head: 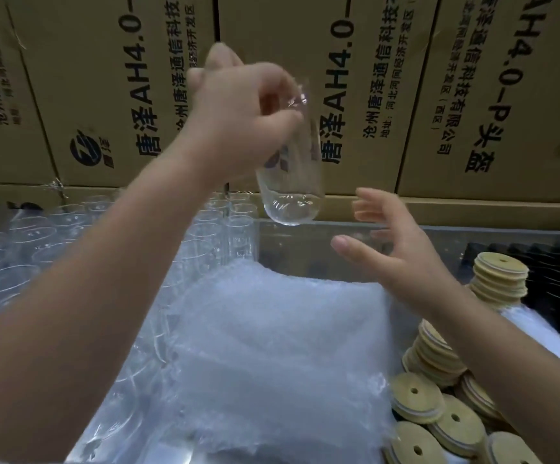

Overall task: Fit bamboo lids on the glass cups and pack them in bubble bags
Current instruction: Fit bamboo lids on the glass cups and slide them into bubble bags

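Head view: left hand (238, 118), fingers closed around its rim, held a clear glass cup (288, 169) aloft above the white bubble bags (271, 329); right hand (392, 252) waited beneath, fingers spread wide; round bamboo lids (452, 423) lay stacked at right

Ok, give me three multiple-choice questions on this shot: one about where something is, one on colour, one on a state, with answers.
1. Where do the bamboo lids lie?
A. right of the bubble bags
B. on the cardboard boxes
C. inside the cups

2. What colour are the lids?
A. black
B. pale yellow-tan
C. red

3. What is the left hand doing?
A. resting flat
B. holding a lid
C. holding a glass cup in the air

Answers: 1 A, they are piled at the right edge; 2 B, their tops show it; 3 C, fingers grip the cup near its rim, while the right hand is open.
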